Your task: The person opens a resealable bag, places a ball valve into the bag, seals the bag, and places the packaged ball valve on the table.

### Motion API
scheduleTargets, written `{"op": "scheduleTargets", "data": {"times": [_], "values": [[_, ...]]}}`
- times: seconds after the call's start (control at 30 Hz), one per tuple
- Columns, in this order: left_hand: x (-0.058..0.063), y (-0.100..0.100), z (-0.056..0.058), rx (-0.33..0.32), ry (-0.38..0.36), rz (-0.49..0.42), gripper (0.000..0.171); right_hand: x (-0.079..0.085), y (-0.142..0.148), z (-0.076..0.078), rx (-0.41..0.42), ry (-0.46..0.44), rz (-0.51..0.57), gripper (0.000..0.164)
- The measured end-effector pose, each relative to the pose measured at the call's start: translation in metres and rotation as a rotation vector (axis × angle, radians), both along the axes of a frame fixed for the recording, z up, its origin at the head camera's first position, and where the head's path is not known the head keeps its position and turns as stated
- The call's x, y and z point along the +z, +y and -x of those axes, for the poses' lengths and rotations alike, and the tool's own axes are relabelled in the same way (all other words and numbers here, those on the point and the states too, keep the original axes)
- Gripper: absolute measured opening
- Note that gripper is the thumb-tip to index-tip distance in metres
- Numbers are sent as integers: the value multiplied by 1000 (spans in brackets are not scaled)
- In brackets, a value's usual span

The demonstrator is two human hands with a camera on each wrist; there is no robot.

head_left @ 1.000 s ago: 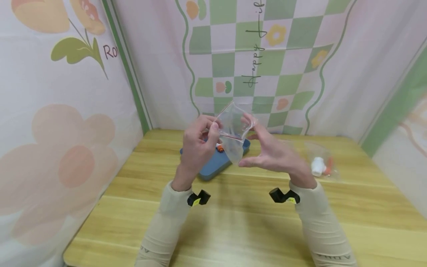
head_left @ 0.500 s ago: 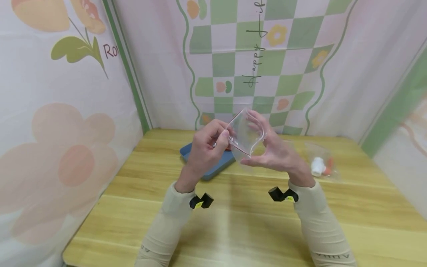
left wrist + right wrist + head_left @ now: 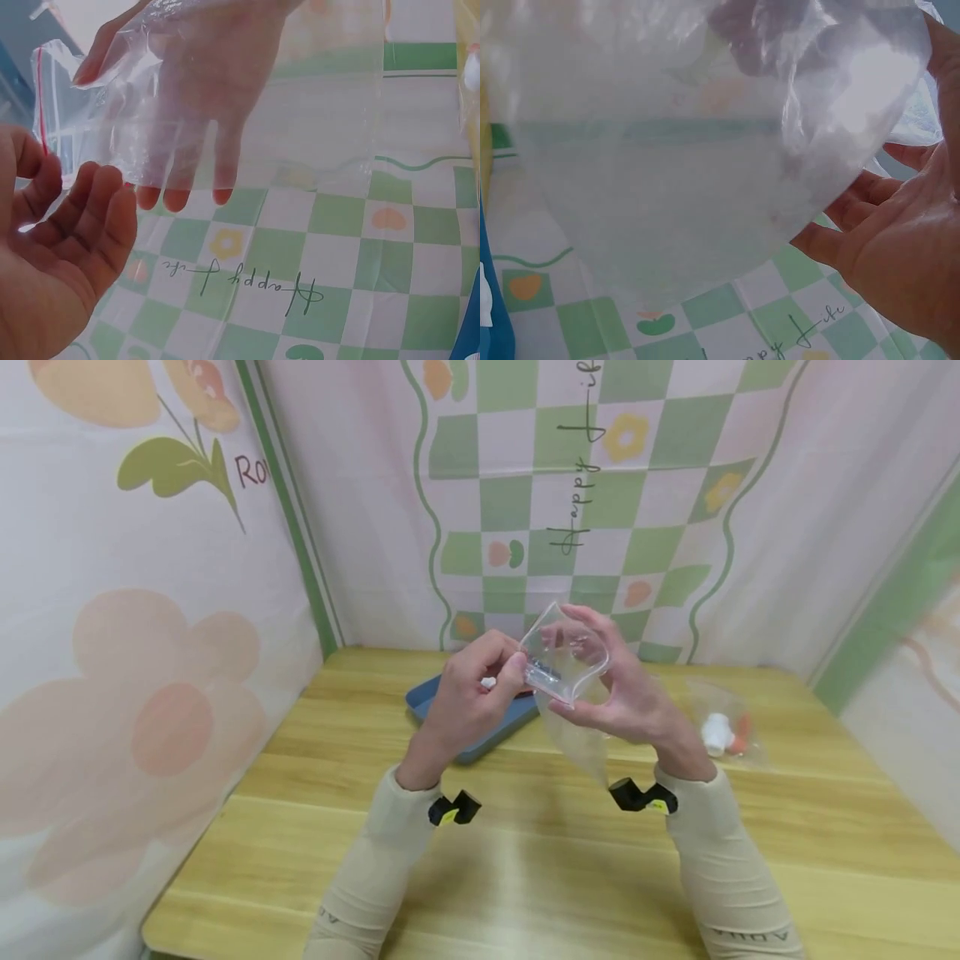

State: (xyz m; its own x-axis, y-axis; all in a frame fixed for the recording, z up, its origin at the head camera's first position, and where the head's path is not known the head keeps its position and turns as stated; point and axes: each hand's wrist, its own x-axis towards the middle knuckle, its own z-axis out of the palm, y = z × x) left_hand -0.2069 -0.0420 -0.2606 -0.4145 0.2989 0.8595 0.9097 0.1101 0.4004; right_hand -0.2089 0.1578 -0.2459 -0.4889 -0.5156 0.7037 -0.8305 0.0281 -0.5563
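A clear zip bag (image 3: 577,739) is held up above the table, its mouth spread wide and its body hanging down. My left hand (image 3: 474,697) pinches the mouth's edge between thumb and fingers. On the other side, my right hand (image 3: 633,697) has its thumb at the lower corner of the mouth and its fingers behind the film. The left wrist view shows those right fingers fairly straight and spread through the clear bag (image 3: 315,112), beside a red zip line. No contents can be made out in the bag. Its film fills much of the right wrist view.
A blue tray (image 3: 487,745) lies behind my left hand, with something white and red-orange partly hidden there. To the right, another clear bag (image 3: 705,693) holds a white plastic part (image 3: 717,735) and an orange part (image 3: 741,737). A patterned curtain (image 3: 502,502) stands behind the wooden table (image 3: 300,860).
Both hands and the bag have shifted slightly right. The mouth has been spread wider, and the body now hangs lower. My right fingers and thumb have come closer around the mouth.
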Motion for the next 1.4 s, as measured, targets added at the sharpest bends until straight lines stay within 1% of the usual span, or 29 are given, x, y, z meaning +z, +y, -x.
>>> {"op": "scheduleTargets", "data": {"times": [0.1, 0.17, 0.23, 0.33, 0.4, 0.53, 0.73, 0.87, 0.97, 1.03, 1.13, 1.23, 1.3, 1.4], "values": [[0, -1, 3, 17, -11, 28, 19, -1, 4, 4, -5, 15, 4, 94], [7, -2, -4, 23, -36, 41, 22, -5, 8, 9, -13, 9, 0, 95], [9, -4, -4, 25, -63, 52, 24, -8, 13, 15, -30, -2, -5, 97], [11, -7, -3, 48, -104, 76, 23, -7, 16, 17, -42, -12, -5, 97], [5, -10, 7, 70, -124, 102, 22, -7, 18, 17, -52, -11, -3, 96], [2, -15, 16, 107, -203, 144, 23, -5, 20, 17, -63, -15, -6, 95], [-2, -21, 29, 159, -298, 165, 24, -3, 23, 22, -99, -40, -37, 92], [-8, -21, 41, 210, -353, 254, 21, -4, 26, 25, -91, -42, -33, 91], [-13, -17, 55, 247, -405, 361, 19, -6, 28, 26, -70, -35, -28, 90], [-16, -13, 68, 258, -449, 436, 20, -7, 29, 26, -64, -40, -26, 90], [-18, -5, 89, 276, -513, 558, 20, -8, 30, 27, -57, -48, -25, 89], [-22, 2, 111, 288, -562, 657, 18, -8, 29, 28, -56, -54, -36, 88], [-26, 7, 124, 289, -569, 713, 17, -8, 29, 29, -52, -66, -38, 88], [-32, 13, 140, 292, -568, 783, 15, -7, 29, 30, -46, -64, -37, 87]]}}
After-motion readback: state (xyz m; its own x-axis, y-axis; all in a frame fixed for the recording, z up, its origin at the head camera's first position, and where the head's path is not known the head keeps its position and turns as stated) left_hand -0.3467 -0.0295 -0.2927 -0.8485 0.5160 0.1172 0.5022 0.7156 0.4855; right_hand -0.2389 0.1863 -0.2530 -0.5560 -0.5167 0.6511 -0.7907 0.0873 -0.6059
